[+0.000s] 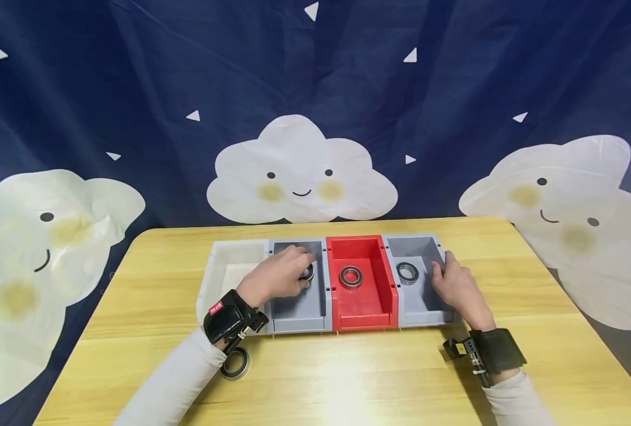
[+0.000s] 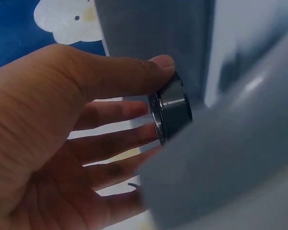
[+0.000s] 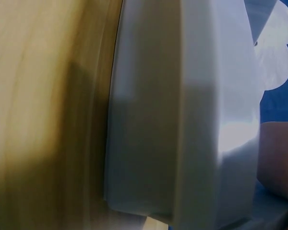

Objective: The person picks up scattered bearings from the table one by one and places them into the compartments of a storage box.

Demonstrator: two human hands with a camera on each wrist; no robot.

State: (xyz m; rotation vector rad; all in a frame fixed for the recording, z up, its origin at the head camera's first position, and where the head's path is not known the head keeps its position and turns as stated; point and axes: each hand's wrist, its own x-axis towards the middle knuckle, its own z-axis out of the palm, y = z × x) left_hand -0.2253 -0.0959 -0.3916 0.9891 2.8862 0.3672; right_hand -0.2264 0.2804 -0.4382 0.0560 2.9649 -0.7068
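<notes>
My left hand (image 1: 279, 274) reaches into the grey bin (image 1: 298, 306) second from the left. Its thumb and fingers pinch a ball bearing (image 2: 175, 111), a dark metal ring tilted on edge in the left wrist view. My right hand (image 1: 458, 288) grips the right side wall of the rightmost grey bin (image 1: 423, 299), thumb inside. Another bearing (image 1: 407, 264) lies flat in that bin, left of the hand. A third bearing (image 1: 342, 276) lies in the red bin (image 1: 365, 305). In the right wrist view a grey bin wall (image 3: 149, 120) hides most of the hand.
A white bin (image 1: 216, 260) stands at the left end of the row, partly behind my left wrist. One more bearing (image 1: 225, 374) lies on the wooden table (image 1: 315, 378) beside my left forearm. A blue cloud-patterned curtain (image 1: 347, 71) hangs behind the table.
</notes>
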